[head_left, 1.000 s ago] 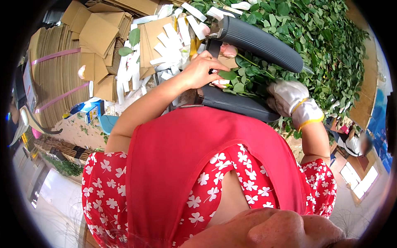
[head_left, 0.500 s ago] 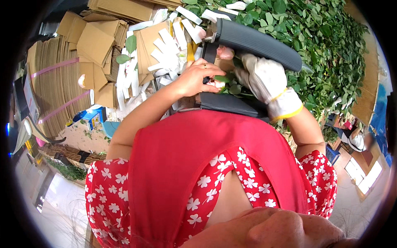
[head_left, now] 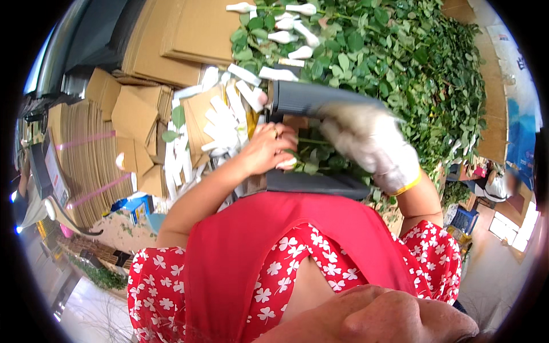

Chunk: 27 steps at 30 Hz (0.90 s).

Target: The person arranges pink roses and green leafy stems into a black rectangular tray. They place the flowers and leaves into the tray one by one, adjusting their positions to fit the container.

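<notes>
Upper right, near the rim: one bold dark character, cut short by the curve of the view, on a pale wall sheet (head_left: 503,51), its lower part running into a blue panel (head_left: 519,131) with no wording legible at this size. Far left, a slanted pale-faced board (head_left: 55,167) with faint marks, too small and skewed to make out. Lower left, a small blue-and-white box (head_left: 137,208), its face patterned in patches like package print, too small to read as words or numbers.

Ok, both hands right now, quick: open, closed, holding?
Left hand: partly curled at leafy rose stems; grip cannot be told.
Right hand: gloved, too blurred to tell.
</notes>
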Each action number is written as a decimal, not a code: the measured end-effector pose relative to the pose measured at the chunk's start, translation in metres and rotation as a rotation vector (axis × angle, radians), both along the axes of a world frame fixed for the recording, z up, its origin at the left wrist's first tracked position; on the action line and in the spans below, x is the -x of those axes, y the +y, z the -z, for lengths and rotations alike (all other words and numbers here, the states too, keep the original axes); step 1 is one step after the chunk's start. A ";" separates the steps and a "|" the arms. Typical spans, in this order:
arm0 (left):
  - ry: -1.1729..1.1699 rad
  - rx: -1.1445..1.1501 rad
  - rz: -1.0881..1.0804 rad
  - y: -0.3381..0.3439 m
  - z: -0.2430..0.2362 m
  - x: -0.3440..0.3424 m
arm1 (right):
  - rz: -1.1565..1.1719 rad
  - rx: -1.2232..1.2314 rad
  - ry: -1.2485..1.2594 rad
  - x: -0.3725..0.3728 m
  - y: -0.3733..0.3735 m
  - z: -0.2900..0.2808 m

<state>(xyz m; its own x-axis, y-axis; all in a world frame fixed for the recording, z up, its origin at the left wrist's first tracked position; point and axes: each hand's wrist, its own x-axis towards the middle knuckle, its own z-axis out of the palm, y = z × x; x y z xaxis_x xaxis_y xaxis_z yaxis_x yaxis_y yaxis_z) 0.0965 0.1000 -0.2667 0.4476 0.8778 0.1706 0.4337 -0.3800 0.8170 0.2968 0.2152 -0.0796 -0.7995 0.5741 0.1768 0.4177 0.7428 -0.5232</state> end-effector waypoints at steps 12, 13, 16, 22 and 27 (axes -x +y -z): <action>-0.014 0.166 -0.013 0.001 -0.014 -0.005 | 0.487 -0.074 -0.797 0.026 0.287 0.128; 0.003 0.181 -0.035 0.000 -0.015 -0.005 | 0.492 -0.107 -0.560 0.020 0.295 0.118; -0.004 0.165 -0.067 -0.002 -0.016 -0.005 | 0.550 -0.071 -0.023 0.009 0.307 0.073; -0.004 0.077 -0.075 -0.003 -0.014 -0.002 | 0.193 -0.225 -0.520 0.047 0.264 0.080; 0.037 0.152 -0.036 -0.002 -0.005 -0.002 | 0.083 -0.170 -0.474 0.130 0.242 0.073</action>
